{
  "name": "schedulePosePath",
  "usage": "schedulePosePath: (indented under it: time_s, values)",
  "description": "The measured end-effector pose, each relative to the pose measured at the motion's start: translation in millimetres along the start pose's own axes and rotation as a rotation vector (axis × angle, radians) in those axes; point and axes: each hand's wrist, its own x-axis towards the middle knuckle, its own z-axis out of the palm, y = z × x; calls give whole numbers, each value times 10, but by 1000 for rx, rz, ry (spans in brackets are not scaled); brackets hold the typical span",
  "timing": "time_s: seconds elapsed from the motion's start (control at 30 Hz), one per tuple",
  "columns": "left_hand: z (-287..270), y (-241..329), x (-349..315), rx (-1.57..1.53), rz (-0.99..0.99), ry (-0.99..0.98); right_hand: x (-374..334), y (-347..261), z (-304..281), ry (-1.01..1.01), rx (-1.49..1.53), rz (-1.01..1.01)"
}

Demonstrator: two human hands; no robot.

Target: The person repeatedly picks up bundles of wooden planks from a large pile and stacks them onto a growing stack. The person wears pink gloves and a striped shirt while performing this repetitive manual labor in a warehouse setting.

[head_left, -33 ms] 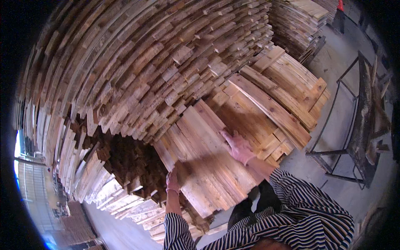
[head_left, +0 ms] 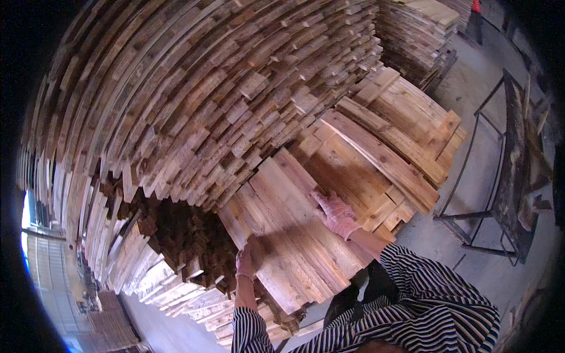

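Note:
A layer of pale wooden boards (head_left: 300, 241) lies side by side in front of me on the low stack. My left hand (head_left: 245, 263), in a pink glove, is closed around the left edge of this layer. My right hand (head_left: 338, 216), also gloved, rests on the layer's right edge with its fingers stretched out and slightly apart; its fingertips touch the outermost board. Beyond it a long loose plank (head_left: 382, 162) lies slanted across another group of boards.
A tall wall of stacked planks (head_left: 223, 100) rises at the far side and left. More boards (head_left: 406, 106) lie at the right, with another stack (head_left: 418, 35) behind. A dark metal frame (head_left: 506, 170) stands on the grey floor at right. Corrugated sheeting (head_left: 50, 265) shows at far left.
My right hand has shifted very slightly down and right along the edge. The left hand has moved a little to the right. The boards look nearly unmoved.

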Motion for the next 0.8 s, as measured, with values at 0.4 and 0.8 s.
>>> schedulePosePath:
  time_s: [0.4, 0.8]
  values:
    - [64, 14, -54, -494, -242, -172, 215, 510, -833, 391, -428, 80]
    - [572, 310, -84, -560, -387, -148, 354, 1122, -976, 314, -319, 214]
